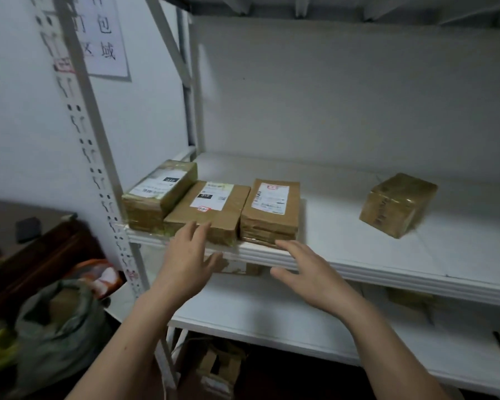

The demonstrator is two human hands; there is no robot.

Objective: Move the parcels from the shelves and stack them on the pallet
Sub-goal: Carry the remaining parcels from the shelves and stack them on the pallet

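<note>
White labels point(208, 194) top three brown parcels point(267, 209).

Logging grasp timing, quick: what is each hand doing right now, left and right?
Left hand: open, fingers spread, holding nothing, at the middle parcel.
Right hand: open, holding nothing, just below the right-hand parcel stack.

Parcel labels point(210, 195) too blurred to read; lower-shelf parcel point(240, 268) mostly hidden behind shelf edge point(358, 272); wall sign point(104, 36) cut off at top.
</note>
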